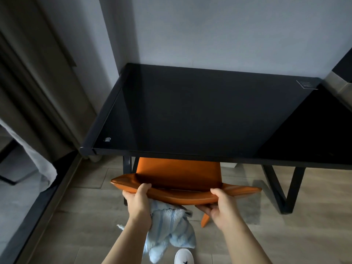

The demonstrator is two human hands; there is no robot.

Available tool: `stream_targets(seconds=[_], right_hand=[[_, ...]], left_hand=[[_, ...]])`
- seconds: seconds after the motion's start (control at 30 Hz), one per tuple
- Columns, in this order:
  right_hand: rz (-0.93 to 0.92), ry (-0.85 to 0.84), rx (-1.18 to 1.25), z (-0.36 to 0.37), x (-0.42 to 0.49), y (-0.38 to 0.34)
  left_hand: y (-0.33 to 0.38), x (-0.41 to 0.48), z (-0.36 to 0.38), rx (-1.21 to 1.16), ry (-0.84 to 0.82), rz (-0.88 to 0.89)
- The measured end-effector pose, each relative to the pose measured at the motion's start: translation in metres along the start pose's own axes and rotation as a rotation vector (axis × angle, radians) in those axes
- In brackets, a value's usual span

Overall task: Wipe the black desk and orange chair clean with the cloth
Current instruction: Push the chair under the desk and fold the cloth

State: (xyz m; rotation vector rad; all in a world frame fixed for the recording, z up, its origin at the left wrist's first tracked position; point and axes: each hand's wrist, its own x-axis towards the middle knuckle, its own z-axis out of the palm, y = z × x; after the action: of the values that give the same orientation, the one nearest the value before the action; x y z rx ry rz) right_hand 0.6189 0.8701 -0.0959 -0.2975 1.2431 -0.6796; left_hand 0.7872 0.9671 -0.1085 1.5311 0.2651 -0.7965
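Orange smooth-backed chair [179, 174]: stiff, prob heavy-ish, slippery top. Held w/ both: left hand [138, 201] curled round backrest plus soft blue striped cloth [171, 227], right hand [222, 204] clamped on backrest.

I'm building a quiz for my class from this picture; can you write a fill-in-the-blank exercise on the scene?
1. Both hands grip the top edge of the orange chair's ____.
2. The blue-striped cloth hangs from the ____ hand.
3. The chair's seat is tucked under the black ____.
4. The right hand holds ____ cloth.

Missing words: backrest; left; desk; no
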Motion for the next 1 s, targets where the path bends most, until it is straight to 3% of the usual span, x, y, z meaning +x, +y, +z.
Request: stream_targets(seconds=[0.43,1.0], right_hand=[[0.039,-0.017,-0.016,0.019,0.056,-0.055],[0.087,0.021,0.005,0.042,0.056,-0.054]], left_hand=[[0.011,0.027,0.062,0.006,0.071,-0.003],[0.031,0.045,0.067,0.175,0.166,-0.017]])
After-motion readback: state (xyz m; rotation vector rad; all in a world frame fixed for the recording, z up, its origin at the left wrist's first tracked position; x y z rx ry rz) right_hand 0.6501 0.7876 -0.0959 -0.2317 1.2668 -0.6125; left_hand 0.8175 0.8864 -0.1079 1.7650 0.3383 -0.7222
